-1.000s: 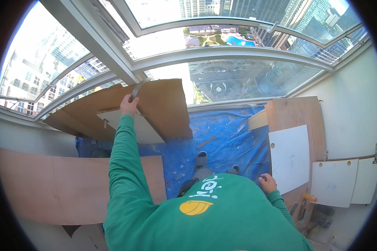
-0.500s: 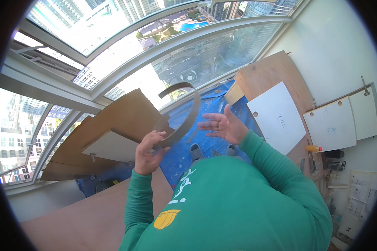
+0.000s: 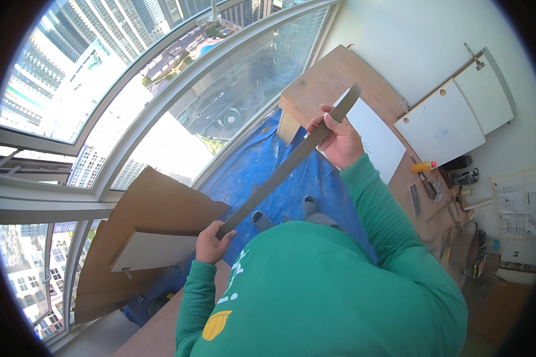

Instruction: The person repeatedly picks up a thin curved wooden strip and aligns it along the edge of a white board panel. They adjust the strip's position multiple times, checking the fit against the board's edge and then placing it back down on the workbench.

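Note:
A long, flat, grey-brown flexible strip (image 3: 280,172), which looks like edge banding, is stretched slantwise in front of me between both hands. My left hand (image 3: 213,243) pinches its lower end, close to the edge of a white panel. Farther up on the right, my right hand (image 3: 339,140) is closed around the strip, its fingers wrapped on it near the upper end. A short free tip curves beyond that hand. Behind the right hand lies a white door panel (image 3: 381,143) with handwriting on it, partly covered by the hand and strip.
Blue plastic sheeting (image 3: 232,172) covers the floor around my feet. A wooden bench (image 3: 363,77) with tools and an orange-yellow bottle (image 3: 423,167) runs along the right. White doors (image 3: 441,128) lean on the wall. Brown board (image 3: 143,208) and a white panel (image 3: 155,256) stand left by windows.
The strip, earlier a loose curl at my left hand, is now pulled nearly straight. My right hand, open before, has taken hold of it. The view has turned to the right.

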Available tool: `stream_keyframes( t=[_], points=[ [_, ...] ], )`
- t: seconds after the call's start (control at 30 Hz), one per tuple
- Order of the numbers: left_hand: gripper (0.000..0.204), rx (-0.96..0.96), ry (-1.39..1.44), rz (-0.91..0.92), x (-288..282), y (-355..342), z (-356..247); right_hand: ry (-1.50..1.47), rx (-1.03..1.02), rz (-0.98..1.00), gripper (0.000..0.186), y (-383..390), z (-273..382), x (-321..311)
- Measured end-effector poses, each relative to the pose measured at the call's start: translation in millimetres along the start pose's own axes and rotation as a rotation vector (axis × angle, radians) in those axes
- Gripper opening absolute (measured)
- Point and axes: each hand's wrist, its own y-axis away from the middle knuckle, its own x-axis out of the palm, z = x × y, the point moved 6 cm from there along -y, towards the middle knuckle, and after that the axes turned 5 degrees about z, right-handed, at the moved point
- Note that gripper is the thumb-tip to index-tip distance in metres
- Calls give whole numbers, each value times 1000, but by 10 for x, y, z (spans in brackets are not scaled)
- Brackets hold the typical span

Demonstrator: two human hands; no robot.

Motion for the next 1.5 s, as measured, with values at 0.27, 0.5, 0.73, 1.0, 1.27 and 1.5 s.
stream_keyframes(
  t=[0.27, 0.5, 0.73, 1.0, 1.27, 1.5],
  points=[
    [36, -144, -144, -89, -366, -101, 253, 35, -245, -180, 29, 195, 626, -585],
    [27, 56, -327, -150, -377, -157, 382, -143, -312, -358, 24, 340, 729, -1061],
    [12, 89, -274, -144, -297, -122, 661, -51, -337, -601, 18, 656, 935, -1606],
    [13, 99, -328, -148, -159, -237, 491, -85, -449, -978, 19, 1163, 901, -2322],
    [36, -44, -390, 30, -140, -465, 413, 254, -681, -1215, 29, 1453, 1039, -2175],
    [21, 77, -413, 41, -203, -618, 322, 28, -487, -1102, 18, 1615, 889, -2583]
  ],
)
